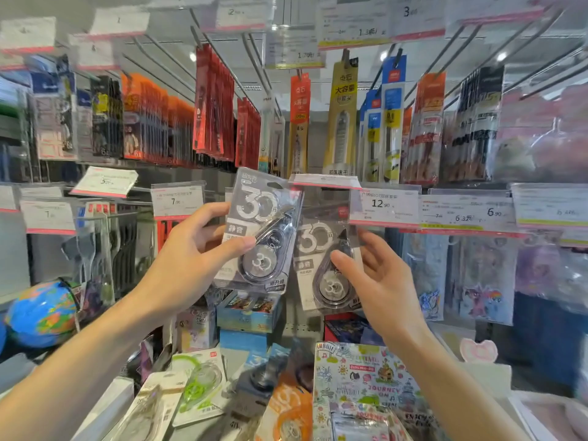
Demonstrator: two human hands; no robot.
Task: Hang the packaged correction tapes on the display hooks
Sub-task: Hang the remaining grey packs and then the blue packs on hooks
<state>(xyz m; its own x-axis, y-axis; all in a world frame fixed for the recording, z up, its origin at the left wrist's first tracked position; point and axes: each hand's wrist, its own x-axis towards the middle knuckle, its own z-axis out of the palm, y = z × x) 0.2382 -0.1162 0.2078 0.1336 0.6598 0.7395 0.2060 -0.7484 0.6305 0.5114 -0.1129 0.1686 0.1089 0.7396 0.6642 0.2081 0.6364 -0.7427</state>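
The left forearm [95, 361] and the right forearm [445, 377], both bare, rise from the lower corners and converge toward the middle. The left hand [197, 249] grips a tilted pack [264, 218] by its left edge, with the thumb across the front and the fingers [203, 214] curled behind. The right hand [381, 281], palm turned leftward, pinches a second pack [318, 243] (thumb on the front, fingers loosely spread behind its right edge). The hands are apart.

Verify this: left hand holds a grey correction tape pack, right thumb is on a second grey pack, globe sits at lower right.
Wrong on one count: the head view shows the globe at lower left. The left hand does hold a grey correction tape pack, and the right hand has its thumb on a second grey pack.
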